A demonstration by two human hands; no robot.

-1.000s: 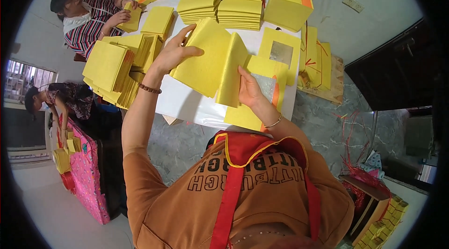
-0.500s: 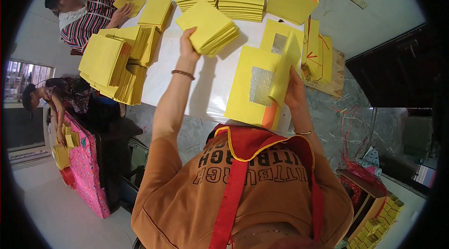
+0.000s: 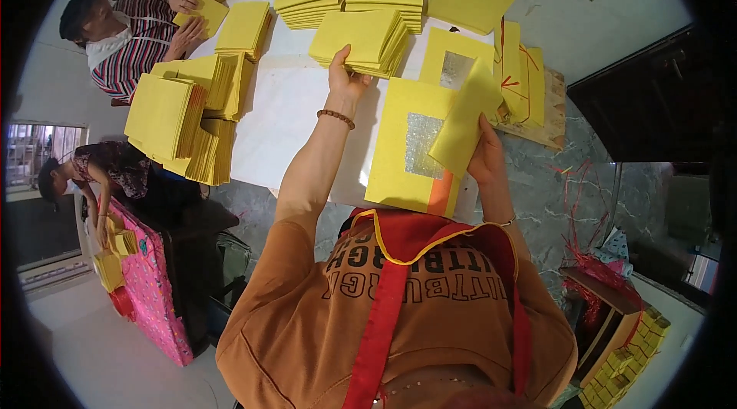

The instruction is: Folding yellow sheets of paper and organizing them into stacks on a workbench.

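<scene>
Reaching forward, the left hand (image 3: 345, 80) grips the near edge of a yellow stack (image 3: 370, 40) lying on the white bench (image 3: 284, 125). Just right, a foil-centred sheet (image 3: 407, 149) lies flat; the right hand (image 3: 485, 159) pinches a folded yellow sheet (image 3: 465, 119) above it.

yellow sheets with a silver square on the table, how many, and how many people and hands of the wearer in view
Silver-square sheets: 2, near and far
People besides the wearer: 2, striped shirt, dark top
Wearer's hands: 2, left hand, right hand
Total: 6
</scene>
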